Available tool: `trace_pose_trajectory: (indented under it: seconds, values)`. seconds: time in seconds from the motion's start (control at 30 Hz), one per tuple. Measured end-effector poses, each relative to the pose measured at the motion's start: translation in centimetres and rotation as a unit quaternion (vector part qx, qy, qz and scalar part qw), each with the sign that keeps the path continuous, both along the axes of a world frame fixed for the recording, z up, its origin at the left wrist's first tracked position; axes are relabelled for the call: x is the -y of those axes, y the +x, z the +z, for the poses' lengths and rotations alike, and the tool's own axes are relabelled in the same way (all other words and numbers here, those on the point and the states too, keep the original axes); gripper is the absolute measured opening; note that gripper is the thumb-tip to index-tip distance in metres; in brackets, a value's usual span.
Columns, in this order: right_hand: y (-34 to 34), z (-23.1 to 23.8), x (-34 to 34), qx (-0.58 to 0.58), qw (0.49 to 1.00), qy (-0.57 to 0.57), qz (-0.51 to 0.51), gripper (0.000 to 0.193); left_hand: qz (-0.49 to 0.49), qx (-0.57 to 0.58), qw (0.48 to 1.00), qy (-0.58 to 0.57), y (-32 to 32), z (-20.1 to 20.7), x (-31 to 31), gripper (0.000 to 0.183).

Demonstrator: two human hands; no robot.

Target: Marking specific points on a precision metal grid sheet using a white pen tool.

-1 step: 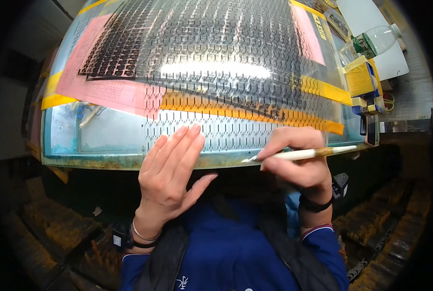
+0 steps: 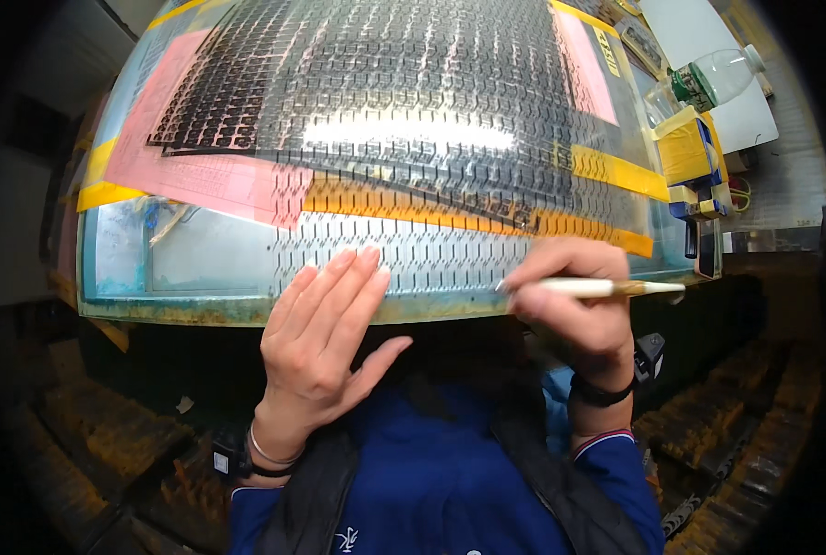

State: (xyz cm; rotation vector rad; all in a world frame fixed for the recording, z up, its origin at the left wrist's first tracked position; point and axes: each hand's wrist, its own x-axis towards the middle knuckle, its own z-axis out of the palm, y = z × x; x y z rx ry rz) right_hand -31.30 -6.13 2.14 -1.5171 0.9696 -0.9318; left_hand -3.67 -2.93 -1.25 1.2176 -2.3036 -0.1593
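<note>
My left hand (image 2: 316,333) lies flat, fingers stretched out. Its fingertips rest on the near edge of a clear film (image 2: 413,264) printed with rows of dark dashes and link shapes. In my right hand (image 2: 575,291) is a slim white pen-like tool (image 2: 579,288) with a tan band and a pointed back end. My thumb and fingers pinch it close to its front. The tip is mostly covered by the fingers, near the film's front edge; whether it touches the film I cannot tell.
Beneath the film are pink sheets (image 2: 209,180), an orange strip (image 2: 385,201) and a glass-like tabletop (image 2: 209,259) with a worn front rim. Yellow tape (image 2: 616,171) crosses the right side. A clear bottle (image 2: 722,79) and a yellow-and-blue block (image 2: 690,157) stand at the right.
My right hand has shifted with the tool, its front end now further right and slightly higher. The left hand has barely moved.
</note>
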Motion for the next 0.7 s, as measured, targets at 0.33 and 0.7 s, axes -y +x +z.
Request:
trace_pose_trajectory:
  seconds: [0.33,0.7]
  values:
    - [1.3,0.0,-0.4,-0.25,0.936,-0.206,0.141,0.03,-0.002,0.015,1.0,0.023,0.4,0.4,-2.2,0.057]
    - [0.6,1.1,-1.9,0.027,0.999,0.031,-0.013,0.046,0.011,0.007,1.0,0.021,-0.2,0.3,-1.7,0.057]
